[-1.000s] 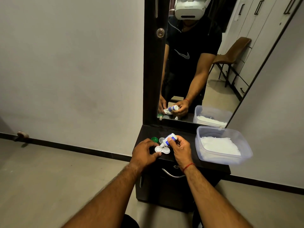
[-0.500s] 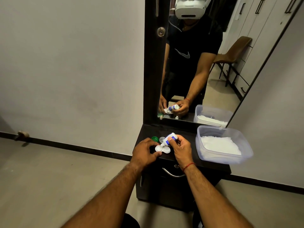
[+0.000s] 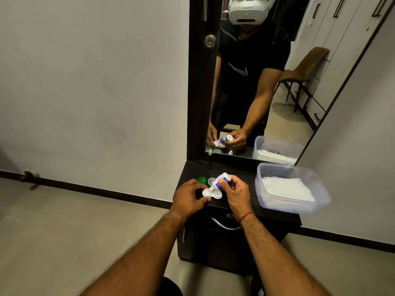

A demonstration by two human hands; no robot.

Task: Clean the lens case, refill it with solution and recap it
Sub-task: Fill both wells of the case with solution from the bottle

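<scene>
A white two-well lens case (image 3: 216, 194) lies open on the dark cabinet top (image 3: 239, 174). My left hand (image 3: 189, 198) pinches its left end and holds it steady. My right hand (image 3: 235, 194) grips a small white solution bottle (image 3: 221, 180) with a blue label, tipped nozzle-down over the left well. A green cap (image 3: 201, 180) and a pale translucent cap (image 3: 211, 180) lie just behind the case.
A clear plastic tub (image 3: 299, 208) with white tissues fills the right side of the cabinet top. A tall mirror (image 3: 267, 82) stands behind, reflecting me. A drawer handle (image 3: 224, 225) sits below the front edge.
</scene>
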